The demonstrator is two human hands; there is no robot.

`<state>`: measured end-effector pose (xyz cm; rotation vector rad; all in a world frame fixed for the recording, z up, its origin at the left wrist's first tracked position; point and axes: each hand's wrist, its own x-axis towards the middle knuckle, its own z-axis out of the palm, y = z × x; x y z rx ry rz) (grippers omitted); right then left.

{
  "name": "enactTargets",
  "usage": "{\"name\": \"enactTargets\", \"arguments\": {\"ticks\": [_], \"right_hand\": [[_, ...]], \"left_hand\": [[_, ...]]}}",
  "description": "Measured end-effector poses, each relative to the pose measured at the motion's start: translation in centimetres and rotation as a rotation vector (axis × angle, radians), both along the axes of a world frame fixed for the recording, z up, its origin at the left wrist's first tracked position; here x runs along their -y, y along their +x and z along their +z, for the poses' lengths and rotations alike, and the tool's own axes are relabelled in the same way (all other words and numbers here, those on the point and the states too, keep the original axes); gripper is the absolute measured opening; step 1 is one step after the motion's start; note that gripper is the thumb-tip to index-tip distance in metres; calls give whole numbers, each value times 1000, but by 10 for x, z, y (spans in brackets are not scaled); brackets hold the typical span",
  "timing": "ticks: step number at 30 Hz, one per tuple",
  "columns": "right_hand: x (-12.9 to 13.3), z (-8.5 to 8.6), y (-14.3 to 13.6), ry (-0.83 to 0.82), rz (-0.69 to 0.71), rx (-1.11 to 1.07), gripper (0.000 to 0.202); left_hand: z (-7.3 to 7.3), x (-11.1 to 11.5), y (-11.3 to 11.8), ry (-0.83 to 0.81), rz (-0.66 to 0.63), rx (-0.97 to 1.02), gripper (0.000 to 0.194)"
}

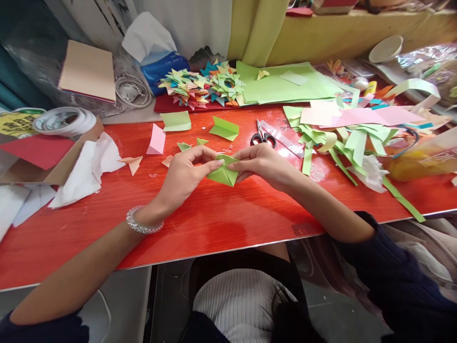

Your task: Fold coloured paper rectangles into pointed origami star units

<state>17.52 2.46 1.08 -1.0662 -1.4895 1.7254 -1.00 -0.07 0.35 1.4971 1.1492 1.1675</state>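
Observation:
A small piece of folded green paper [224, 175] is held above the red table [200, 224], its creases facing up. My left hand [191, 174] pinches its left edge between thumb and fingers. On the opposite side my right hand [259, 164] grips the upper right edge the same way. Beyond my hands lie a creased green paper rectangle [224, 128], a paler green one [176, 121] and a folded pink one [156, 139]. Little green folded triangles [184, 146] rest just past my left fingers. Black-handled scissors [263, 137] lie beyond my right hand.
A clear ruler [282, 139] is beside the scissors. Paper strips [357, 138] pile up at the right. Colourful folded-paper rings [185, 88] and green sheets [285, 85] stand at the back. At left are a cardboard box [53, 166], tape rolls [66, 121] and crumpled tissue [89, 166].

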Motion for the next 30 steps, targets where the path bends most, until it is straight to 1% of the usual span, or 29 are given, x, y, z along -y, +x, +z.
{"name": "enactTargets", "arguments": {"ticks": [4, 6, 9, 12, 14, 16, 19, 21, 27, 30], "right_hand": [[1, 1, 0, -20, 19, 33, 12], [1, 2, 0, -39, 23, 38, 14], [2, 3, -1, -60, 56, 31, 16], [3, 2, -2, -76, 87, 28, 17], [2, 1, -3, -76, 64, 20, 17], [0, -1, -2, -59, 1, -7, 17], [-3, -4, -1, -20, -95, -58, 18], [-3, -4, 0, -5, -113, -66, 18], [0, -4, -1, 20, -95, -31, 15], [1, -4, -1, 45, -100, -70, 16]], "left_hand": [[0, -3, -2, -82, -44, 2, 15], [1, -3, -2, -98, -62, 4, 14], [2, -2, -2, -89, -41, 45, 14], [3, -1, -3, -169, -41, 103, 18], [5, -2, -4, -234, -60, 109, 18], [7, -4, -6, -275, -90, 89, 18], [10, -7, -8, -326, -146, 44, 29], [9, -8, -9, -324, -154, 30, 30], [2, -4, -5, -217, -99, 66, 19], [0, -3, -3, -180, -88, 103, 18]]}}
